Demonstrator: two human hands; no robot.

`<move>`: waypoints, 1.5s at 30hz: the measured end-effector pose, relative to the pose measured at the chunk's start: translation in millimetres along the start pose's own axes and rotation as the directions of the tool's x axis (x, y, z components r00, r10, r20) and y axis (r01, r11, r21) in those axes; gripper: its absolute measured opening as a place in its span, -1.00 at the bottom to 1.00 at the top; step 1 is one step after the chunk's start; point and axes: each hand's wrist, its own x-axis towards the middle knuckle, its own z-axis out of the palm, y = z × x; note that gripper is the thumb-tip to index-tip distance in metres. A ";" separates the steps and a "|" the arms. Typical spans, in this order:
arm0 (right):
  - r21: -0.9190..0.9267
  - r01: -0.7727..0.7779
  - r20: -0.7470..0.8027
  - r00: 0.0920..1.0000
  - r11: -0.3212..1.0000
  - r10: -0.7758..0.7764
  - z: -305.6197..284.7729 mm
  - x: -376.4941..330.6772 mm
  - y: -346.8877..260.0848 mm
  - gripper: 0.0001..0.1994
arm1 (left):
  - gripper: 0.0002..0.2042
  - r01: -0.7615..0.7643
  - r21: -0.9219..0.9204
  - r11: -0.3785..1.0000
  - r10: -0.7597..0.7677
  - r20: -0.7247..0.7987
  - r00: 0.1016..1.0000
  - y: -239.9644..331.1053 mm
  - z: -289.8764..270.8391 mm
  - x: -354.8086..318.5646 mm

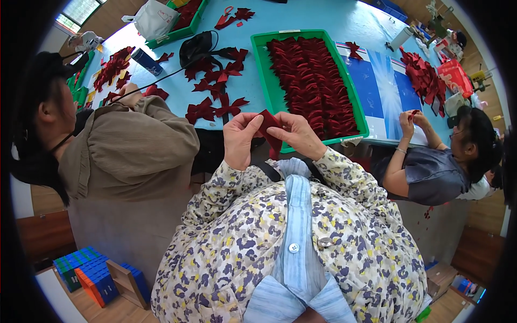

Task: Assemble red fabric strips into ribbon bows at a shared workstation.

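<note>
Between my two hands, just in front of my chest, is a strip of dark red velvety ribbon [272,138]. My left hand [240,139] pinches its upper left part between thumb and fingers. My right hand [297,133] grips the other side, thumb laid across the fabric. One end of the ribbon hangs below the fingers. Right beyond my hands stands a green tray [263,70] filled with rows of dark red bows [309,81]. Several loose red bows [218,110] lie on the light blue table to the left of the tray.
Co-workers sit close on both sides: a brown sleeve [134,145] at left, a person's hands [412,123] at right. On the table [318,13] are a black bag [196,48], a dark blue can [145,62], a bottle [399,39] and a red pile [423,78].
</note>
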 end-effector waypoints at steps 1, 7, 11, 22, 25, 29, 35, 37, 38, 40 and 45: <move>0.006 -0.017 0.022 1.000 1.000 0.017 -1.2 2.7 4.1 -0.81 | -0.88 0.001 0.024 1.000 0.000 -0.008 1.000 -2.4 -3.2 1.5; -0.016 -0.042 0.068 0.997 0.999 0.043 -6.6 16.3 2.3 -0.80 | -0.90 0.019 -0.021 1.000 -0.020 -0.046 0.999 2.4 -4.1 4.9; -0.041 -0.071 0.080 0.994 0.997 0.074 -11.4 17.4 -1.7 -0.79 | -0.92 0.073 -0.077 0.994 -0.075 -0.029 0.997 15.9 4.8 7.4; -0.122 0.036 0.044 0.999 0.992 -0.031 -9.5 21.5 0.2 -0.79 | -0.88 0.052 0.121 0.991 -0.070 0.156 0.985 15.7 -16.5 16.0; -0.243 -0.013 0.080 0.996 0.970 0.033 -16.1 20.9 3.6 -0.79 | -0.92 0.080 0.127 0.989 -0.097 0.136 0.986 17.2 -13.6 12.6; -0.288 -0.003 0.084 0.996 0.958 0.028 -14.1 21.4 -3.8 -0.80 | -0.91 0.120 0.175 0.977 -0.144 0.129 0.981 25.5 -10.2 11.9; -0.298 0.009 0.064 0.998 0.955 0.011 -10.6 21.3 -8.2 -0.80 | -0.88 0.099 0.152 0.983 -0.121 0.139 0.983 20.2 -21.8 12.9; -0.186 -0.046 0.058 0.997 0.982 0.057 -9.5 22.0 -9.4 -0.80 | -0.87 0.117 0.113 0.987 -0.129 0.099 0.987 19.7 -23.6 13.4; -0.187 -0.048 0.059 0.996 0.981 0.060 -10.0 23.5 -6.9 -0.80 | -0.87 0.119 0.111 0.987 -0.130 0.098 0.987 20.1 -24.6 14.1; -0.170 -0.085 0.087 0.991 0.982 0.101 -13.1 27.3 -0.6 -0.80 | -0.86 0.193 0.085 0.977 -0.204 0.142 0.969 22.3 -26.1 15.8; -0.212 -0.102 0.127 0.983 0.972 0.131 -15.4 32.2 -9.2 -0.81 | -0.86 0.191 0.113 0.975 -0.212 0.219 0.952 27.5 -27.2 21.6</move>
